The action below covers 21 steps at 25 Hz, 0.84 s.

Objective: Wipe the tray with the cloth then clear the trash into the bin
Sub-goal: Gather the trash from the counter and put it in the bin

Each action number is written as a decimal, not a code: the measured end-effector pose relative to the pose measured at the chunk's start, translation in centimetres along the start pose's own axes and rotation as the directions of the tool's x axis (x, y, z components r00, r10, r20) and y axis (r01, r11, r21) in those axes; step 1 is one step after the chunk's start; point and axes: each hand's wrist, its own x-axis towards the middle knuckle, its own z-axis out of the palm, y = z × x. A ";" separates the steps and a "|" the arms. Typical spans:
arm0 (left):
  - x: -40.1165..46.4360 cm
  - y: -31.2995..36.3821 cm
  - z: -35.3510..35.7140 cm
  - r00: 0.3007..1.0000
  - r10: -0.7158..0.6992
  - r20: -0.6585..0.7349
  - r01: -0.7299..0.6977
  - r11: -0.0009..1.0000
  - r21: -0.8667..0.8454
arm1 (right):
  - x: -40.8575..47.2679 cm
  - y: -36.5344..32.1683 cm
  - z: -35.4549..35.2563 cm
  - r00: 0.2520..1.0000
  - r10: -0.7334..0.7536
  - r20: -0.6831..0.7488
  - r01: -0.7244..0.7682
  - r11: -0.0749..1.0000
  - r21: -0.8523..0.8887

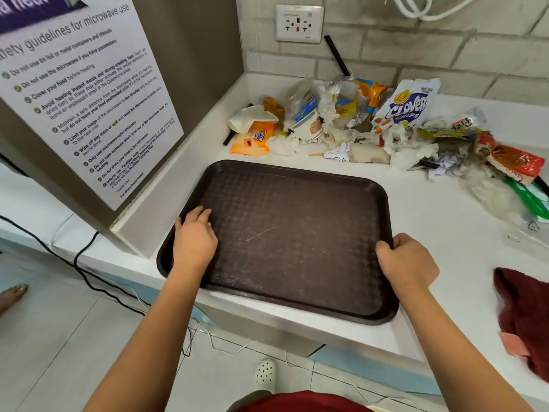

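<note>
A dark brown tray (291,233) lies flat on the white counter, its near edge overhanging the counter's front. My left hand (194,240) rests on the tray's left side, fingers laid on its surface. My right hand (407,261) grips the tray's right rim with curled fingers. A dark red cloth (524,313) lies on the counter at the far right, apart from both hands. A heap of trash (356,120) with wrappers, crumpled tissues and a Clover Chips bag (407,104) spreads along the back of the counter behind the tray. No bin is in view.
A brown panel with a microwave safety poster (80,93) stands at the left, close to the tray's left edge. A wall socket (298,23) and tiled wall sit behind the trash. Black and white cables (86,257) trail over the floor below.
</note>
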 end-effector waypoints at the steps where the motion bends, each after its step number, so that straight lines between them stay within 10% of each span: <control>1: 0.6 -0.2 0.1 1.000 0.007 0.020 -0.008 1.000 0.005 | 0.3 -0.4 0.2 1.000 -0.002 -0.001 0.002 1.000 0.006; 21: 3.5 -2.5 0.3 0.997 0.080 0.017 -0.079 0.996 -0.045 | 0.5 -1.2 2.0 0.987 -0.161 -0.015 0.161 0.981 0.106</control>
